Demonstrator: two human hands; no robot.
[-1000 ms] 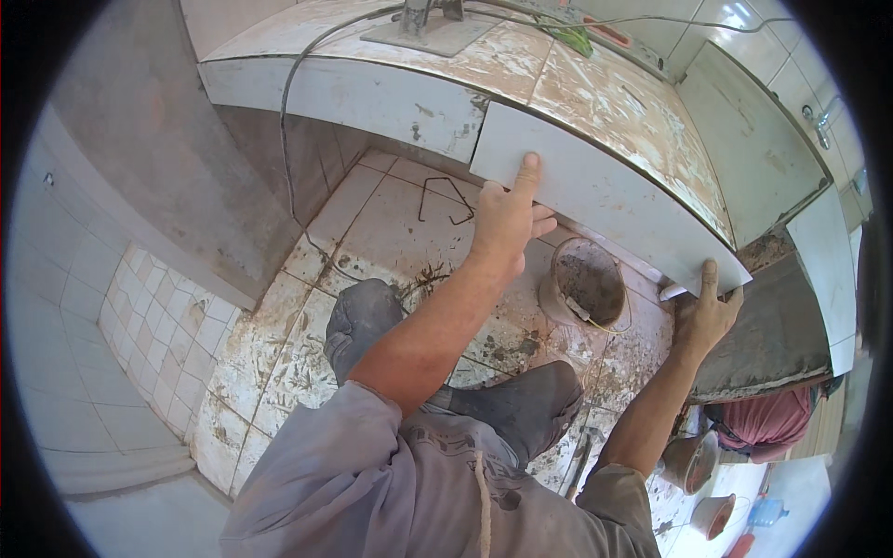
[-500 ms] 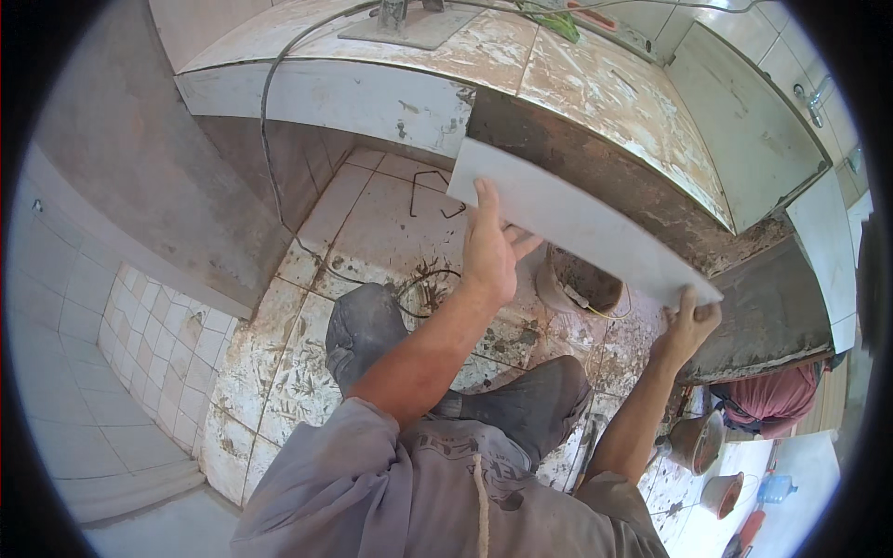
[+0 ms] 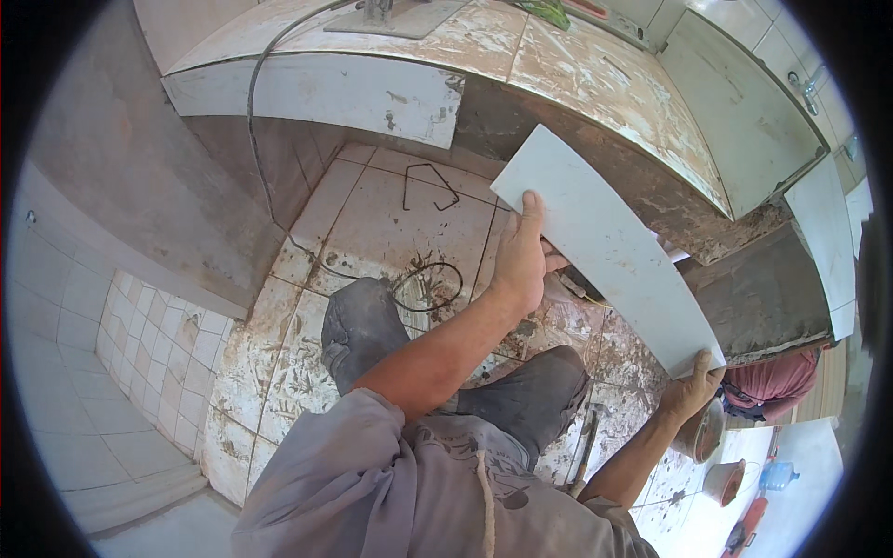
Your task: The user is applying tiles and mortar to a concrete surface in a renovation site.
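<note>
A long pale tile strip [image 3: 609, 244] slants down to the right in front of me, held by both hands. My left hand [image 3: 523, 265] grips it near its upper left end, thumb on the face and fingers behind. At the lower right end, my right hand [image 3: 693, 389] pinches the strip with the thumb at its edge. Behind the strip runs the bare, rough front edge of the counter [image 3: 586, 144]. To the left of that bare stretch, a similar white tile [image 3: 316, 98] covers the counter front. A bucket behind the strip is mostly hidden.
The counter top [image 3: 595, 84] is smeared with mortar. A black cable [image 3: 256, 139] hangs to the floor, near a bent metal rod [image 3: 430, 172]. A hammer-like tool [image 3: 588, 445] lies by my right forearm. Buckets [image 3: 724, 482] and a person in red [image 3: 772, 386] are at right.
The strip has swung away from the counter front into a steeper slant. Its right end and my right hand have dropped toward me, and my left hand has shifted right.
</note>
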